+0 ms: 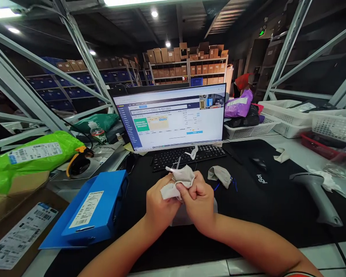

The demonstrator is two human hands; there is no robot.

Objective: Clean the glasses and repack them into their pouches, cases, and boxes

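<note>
Both my hands are closed together around a small whitish cloth, perhaps a pouch, above the black desk mat. My left hand grips its left side, and my right hand pinches it with the thumb on top. What lies inside the cloth is hidden. Just beyond, a white tag on a thin string rests over the keyboard. A second greyish cloth pouch with blue cords lies right of my hands. Below my hands, a pale translucent thing is partly covered.
On the left are an open blue box, a cardboard box and a green parcel. A monitor stands ahead. To the right are a mouse, a barcode scanner and white baskets.
</note>
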